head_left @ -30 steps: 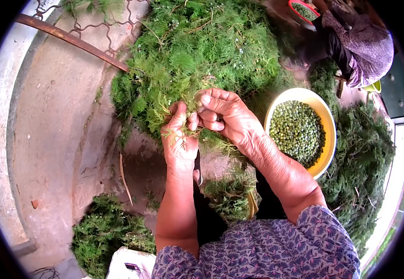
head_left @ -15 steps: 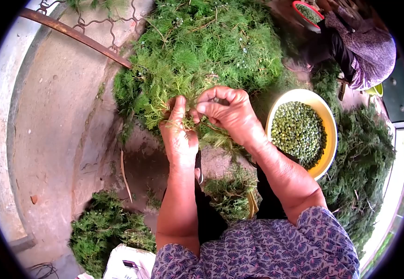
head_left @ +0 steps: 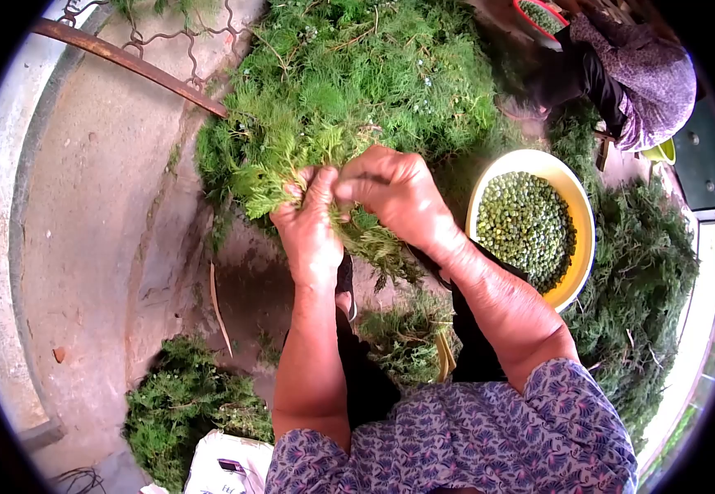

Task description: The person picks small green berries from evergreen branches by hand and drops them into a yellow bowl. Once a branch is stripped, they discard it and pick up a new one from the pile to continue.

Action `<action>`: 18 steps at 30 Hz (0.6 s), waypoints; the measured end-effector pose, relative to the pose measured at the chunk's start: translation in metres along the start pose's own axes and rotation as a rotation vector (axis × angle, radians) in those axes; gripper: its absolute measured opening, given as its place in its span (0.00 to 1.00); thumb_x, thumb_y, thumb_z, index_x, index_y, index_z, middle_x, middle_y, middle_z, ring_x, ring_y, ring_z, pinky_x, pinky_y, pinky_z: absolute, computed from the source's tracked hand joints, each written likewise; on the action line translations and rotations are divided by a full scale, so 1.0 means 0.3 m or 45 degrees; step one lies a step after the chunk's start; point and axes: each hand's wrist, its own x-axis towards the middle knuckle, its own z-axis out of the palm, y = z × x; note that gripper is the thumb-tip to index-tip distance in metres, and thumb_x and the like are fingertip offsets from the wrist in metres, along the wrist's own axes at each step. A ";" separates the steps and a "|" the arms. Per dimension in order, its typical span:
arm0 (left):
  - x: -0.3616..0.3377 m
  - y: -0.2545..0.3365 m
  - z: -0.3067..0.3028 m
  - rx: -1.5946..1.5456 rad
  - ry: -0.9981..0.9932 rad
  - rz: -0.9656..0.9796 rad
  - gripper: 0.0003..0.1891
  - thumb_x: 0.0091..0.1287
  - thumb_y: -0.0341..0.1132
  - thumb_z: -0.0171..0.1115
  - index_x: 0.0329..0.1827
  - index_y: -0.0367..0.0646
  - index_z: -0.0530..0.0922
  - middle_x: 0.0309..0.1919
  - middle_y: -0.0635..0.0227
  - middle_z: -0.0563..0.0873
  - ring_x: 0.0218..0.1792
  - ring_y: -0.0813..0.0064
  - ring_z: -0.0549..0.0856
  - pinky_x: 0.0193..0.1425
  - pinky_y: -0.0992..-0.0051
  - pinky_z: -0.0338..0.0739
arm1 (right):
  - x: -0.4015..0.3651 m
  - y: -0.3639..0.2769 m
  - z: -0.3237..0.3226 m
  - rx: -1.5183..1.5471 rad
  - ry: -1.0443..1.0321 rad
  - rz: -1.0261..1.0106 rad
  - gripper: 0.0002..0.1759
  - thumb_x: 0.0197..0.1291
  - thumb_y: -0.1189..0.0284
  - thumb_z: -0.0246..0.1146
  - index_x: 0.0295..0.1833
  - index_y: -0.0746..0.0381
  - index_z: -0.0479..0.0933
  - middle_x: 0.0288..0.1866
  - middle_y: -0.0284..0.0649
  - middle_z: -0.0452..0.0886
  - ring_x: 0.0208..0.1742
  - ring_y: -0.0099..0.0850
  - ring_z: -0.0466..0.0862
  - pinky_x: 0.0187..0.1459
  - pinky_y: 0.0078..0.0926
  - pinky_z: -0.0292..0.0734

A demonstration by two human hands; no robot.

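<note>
My left hand [head_left: 311, 235] is closed around a leafy green evergreen sprig [head_left: 269, 183], its feathery tips fanning out past the fingers. Close by on the right, my right hand [head_left: 407, 202] has thumb and forefinger pinched together beside the left thumb. Whatever lies between those right fingertips is too small and blurred to make out. Under both hands, more of the foliage hangs down toward the floor. A large heap of evergreen branches [head_left: 374, 78] with small pale cones spreads just beyond them. Right of my right forearm stands a yellow basin [head_left: 585, 247] holding many small round green cones [head_left: 526, 226].
A seated person [head_left: 641, 78] works at upper right near a red-rimmed basin [head_left: 538, 20]. Dark branches [head_left: 633, 280] pile along the right. Another green pile [head_left: 185, 403] and a white bag [head_left: 230, 465] lie lower left. A rusty metal bar [head_left: 131, 62] crosses upper left.
The sprig in my left hand has turned, its tips now bunched further left. My right hand has shifted slightly left, its fingertips nearer the left thumb.
</note>
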 end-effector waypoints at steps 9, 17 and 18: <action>0.056 0.035 -0.123 -0.791 -0.366 -0.176 0.12 0.63 0.40 0.59 0.42 0.41 0.75 0.20 0.76 0.74 0.17 0.86 0.66 0.25 0.83 0.63 | -0.007 -0.014 -0.217 0.758 0.250 0.576 0.06 0.54 0.76 0.63 0.39 0.60 0.79 0.23 0.32 0.77 0.19 0.18 0.72 0.15 0.13 0.60; 0.109 0.111 -0.199 -1.254 -0.504 -0.179 0.06 0.63 0.31 0.54 0.36 0.36 0.75 0.14 0.73 0.70 0.13 0.82 0.66 0.19 0.82 0.64 | -0.285 0.020 -0.614 -0.305 0.713 0.612 0.08 0.56 0.70 0.58 0.35 0.63 0.76 0.25 0.33 0.73 0.20 0.17 0.67 0.19 0.15 0.57; 0.105 0.121 -0.200 -1.263 -0.459 -0.157 0.08 0.65 0.32 0.52 0.33 0.36 0.74 0.13 0.73 0.70 0.12 0.82 0.65 0.19 0.83 0.64 | -0.353 0.089 -0.706 -0.423 0.773 0.652 0.08 0.55 0.71 0.59 0.37 0.64 0.76 0.28 0.34 0.75 0.23 0.18 0.70 0.22 0.16 0.61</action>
